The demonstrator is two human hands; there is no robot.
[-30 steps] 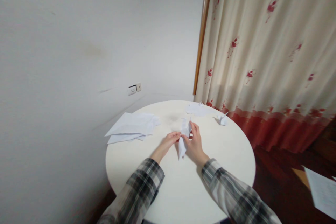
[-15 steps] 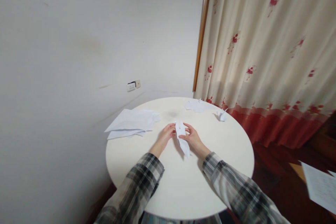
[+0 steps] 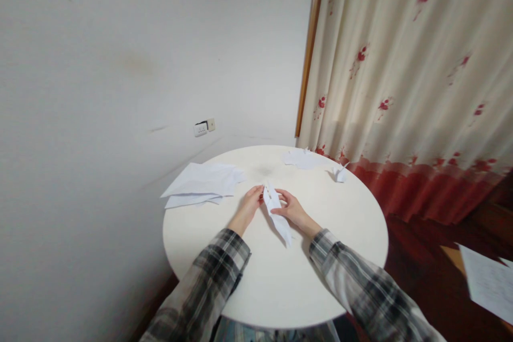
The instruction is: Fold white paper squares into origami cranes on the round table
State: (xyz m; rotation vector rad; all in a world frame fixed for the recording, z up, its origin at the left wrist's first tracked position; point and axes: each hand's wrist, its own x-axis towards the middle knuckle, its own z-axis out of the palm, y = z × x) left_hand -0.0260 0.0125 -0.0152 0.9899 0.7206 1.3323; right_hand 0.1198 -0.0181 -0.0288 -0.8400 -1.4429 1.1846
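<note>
A long, narrow piece of folded white paper (image 3: 279, 223) is held above the middle of the round table, its pointed near end slanting toward me and to the right. My left hand (image 3: 252, 201) pinches its upper left edge near the far end; some of those fingers are hidden. On the other side, my right hand (image 3: 292, 207) grips the paper with the thumb across its front and the fingers behind it. Narrow slits or gaps show near the far end of the paper.
A stack of white paper sheets (image 3: 200, 181) lies at the left of the white round table (image 3: 280, 288). A folded paper figure (image 3: 340, 173) stands at the right, and more paper (image 3: 303, 159) lies at the back. Wall and curtain (image 3: 385, 64) border the table.
The folded paper has tilted a little, its far end shifting left and its near end right. Both hands keep their hold, and the view has moved slightly.
</note>
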